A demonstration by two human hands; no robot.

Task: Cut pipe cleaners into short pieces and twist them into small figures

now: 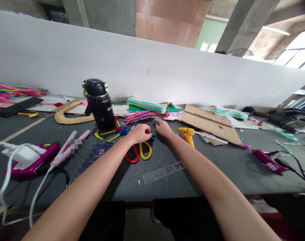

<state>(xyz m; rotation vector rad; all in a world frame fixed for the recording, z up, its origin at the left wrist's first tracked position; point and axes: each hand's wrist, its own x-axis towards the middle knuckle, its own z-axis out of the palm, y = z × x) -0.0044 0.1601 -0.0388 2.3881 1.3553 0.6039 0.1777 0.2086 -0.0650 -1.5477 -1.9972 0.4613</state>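
Note:
My left hand (141, 133) is closed, its fingers curled around a blue fuzzy pipe cleaner (153, 137), only bits of which show. Close beside it, my right hand (163, 128) pinches a small blue end at its fingertips; whether both bits belong to one piece I cannot tell. Below my left hand lie scissors (145, 158) with one red and one yellow handle loop, their blades hidden. More blue, red and yellow pipe cleaners (114, 137) lie to the left. A clear plastic ruler (162, 171) rests nearer the table's front edge.
A black bottle (102, 112) stands at left. Behind my hands are pipe cleaner bundles (147, 105). A yellow glue gun (188, 134) and cardboard (210, 124) lie to the right. At left are a pink flat iron (67, 150) and a purple power strip (48, 157) with white cords.

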